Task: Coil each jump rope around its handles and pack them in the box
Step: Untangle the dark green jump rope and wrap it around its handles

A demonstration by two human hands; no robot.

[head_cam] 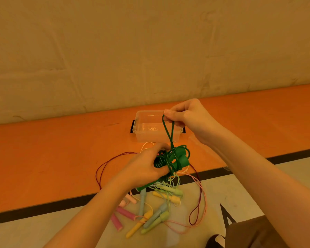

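While the green jump rope (170, 161) is being wound around its two green handles, the bundle is held in the air above the edge of the orange floor strip (43, 158), in front of the clear plastic box (150, 133). The handles are gripped together by the left hand (147, 167), whose fingers are curled round them and round the turns of cord already laid there. A last loop of the green cord is pinched between thumb and fingers of the right hand (188, 117) and is pulled up, taut, just over the near rim of the box. The box stands open on the orange strip and nothing is seen inside it.

It is judged that the coiling of the first rope is nearly finished, and none is packed yet. For the next move, the remaining loop probably has to be brought down and wrapped or tucked tightly, so that the coil does not spring open when it is put into the box.

Below the hands, other ropes are lying tangled on the pale floor (25, 235): pastel handles (150, 217) in pink, yellow, blue and light green, with a dark red cord (104, 167) spread around them.
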